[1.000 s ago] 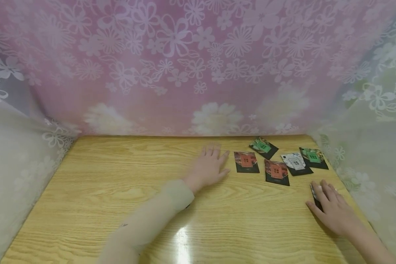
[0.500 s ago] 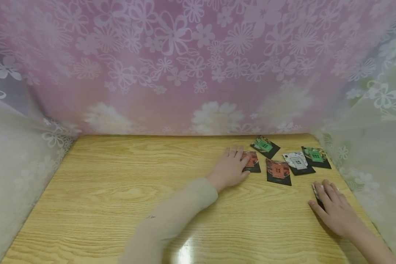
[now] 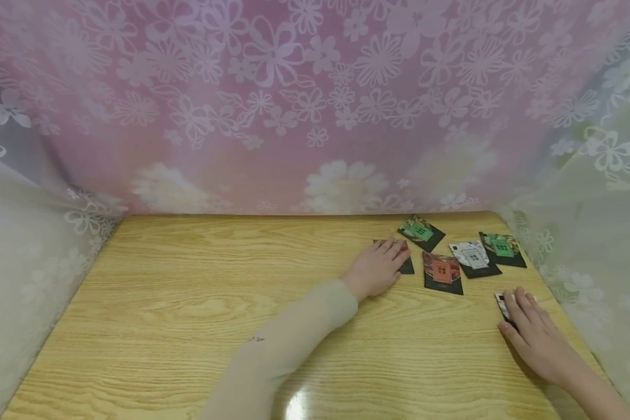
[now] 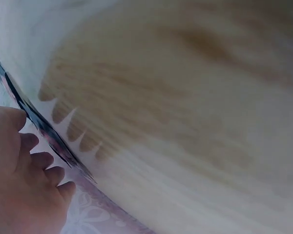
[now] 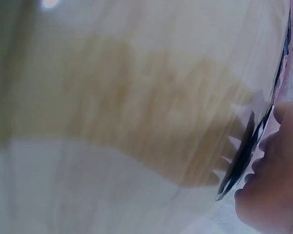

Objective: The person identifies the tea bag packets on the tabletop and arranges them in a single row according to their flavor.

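Note:
My left hand lies over a red-and-black packet, its fingers hiding most of the front. In the left wrist view the fingertips are close to the thin packet; whether they press on it is hard to tell. At the table's right side, my right hand rests over a white-and-black packet, mostly covered by the fingers. The right wrist view has that hand beside a dark thin packet edge. Neither hand visibly grips around a packet.
Between the hands lie another red packet and a white one. Green packets are near the back edge and at the far right, the latter touching the white one. Floral curtains border the wooden table.
My left hand has slid right across the table onto the red packet, its fingers drawing in slightly. The right hand has shifted a little, baring more of its white packet. Other packets stay put.

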The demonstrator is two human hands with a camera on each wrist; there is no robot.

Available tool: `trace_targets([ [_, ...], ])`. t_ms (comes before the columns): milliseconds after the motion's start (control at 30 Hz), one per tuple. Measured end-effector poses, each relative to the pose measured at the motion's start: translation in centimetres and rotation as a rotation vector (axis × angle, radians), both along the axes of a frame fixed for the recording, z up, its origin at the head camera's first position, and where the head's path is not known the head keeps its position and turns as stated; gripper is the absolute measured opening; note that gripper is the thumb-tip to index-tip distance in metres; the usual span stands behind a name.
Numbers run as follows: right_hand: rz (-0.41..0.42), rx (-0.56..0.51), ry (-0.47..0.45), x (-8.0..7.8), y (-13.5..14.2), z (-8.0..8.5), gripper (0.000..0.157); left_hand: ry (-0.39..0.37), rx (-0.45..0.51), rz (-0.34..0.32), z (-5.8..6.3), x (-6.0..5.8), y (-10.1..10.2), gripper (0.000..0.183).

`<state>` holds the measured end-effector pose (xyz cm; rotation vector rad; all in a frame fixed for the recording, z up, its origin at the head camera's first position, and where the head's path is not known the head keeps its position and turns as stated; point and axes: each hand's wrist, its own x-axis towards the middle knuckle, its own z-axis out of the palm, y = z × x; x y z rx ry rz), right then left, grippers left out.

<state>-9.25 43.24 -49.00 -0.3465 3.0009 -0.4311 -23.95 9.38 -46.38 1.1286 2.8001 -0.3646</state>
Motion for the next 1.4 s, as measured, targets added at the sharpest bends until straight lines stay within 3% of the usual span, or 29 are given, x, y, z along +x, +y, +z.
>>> trace_targets([
  [433,0.090,0.071,0.141,0.9,0.8,-0.5,0.067,-0.096,0.004,-0.019,0.2,-0.5,-1.7,0.060],
  [867,0.059,-0.047,0.095,0.6,1.1,-0.9,0.062,-0.067,0.028,-0.085,0.1,-0.6,-4.1,0.055],
  [1133,0.087,-0.039,0.128,0.5,1.5,-1.3,0.061,-0.058,0.030,-0.071,-0.1,-0.5,-5.7,0.058],
  [1400,0.073,-0.003,0.134,0.4,1.2,-1.3,0.063,-0.063,0.051,-0.055,-0.7,-0.7,-9.1,0.059],
])
